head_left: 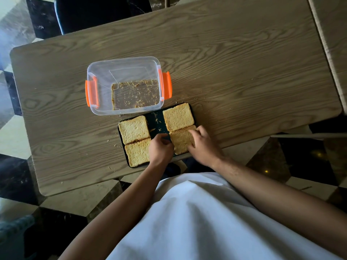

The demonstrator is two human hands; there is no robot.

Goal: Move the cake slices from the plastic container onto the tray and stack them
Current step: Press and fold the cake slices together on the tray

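Writing: no brand, label or lettering can be read on anything in view.
Desk: a light wood-grain desk [234, 68] with rounded corners, scattered with a few crumbs near the tray.
Container: a clear rectangular plastic container [124, 85] with orange clip handles on its two short sides stands open on the desk, just beyond the tray; it holds only crumbs and a brown smear on its floor.
Tray: a dark rectangular tray [156, 121] lies at the near edge of the desk, its far corner almost touching the container, with crumbs on the bare strip down its middle.
Cake slices: four square, golden, flat cake slices lie on the tray in two columns. The far-left slice [133, 129] and near-left slice [138, 153] touch edge to edge; the far-right slice [178, 116] and near-right slice [181, 140] do the same.
Left hand: the left hand [160, 150] reaches in palm down from a bare forearm, its fingers [163, 137] curled against the left edge of the near-right slice, over the tray's bare strip.
Right hand: the right hand [203, 145] comes in from the right, knuckles up, fingers bent and pressed on the right and far edge of the same slice.
Grip: both hands close on the near-right slice from opposite sides.
Person: a white garment [197, 218] fills the lower view.
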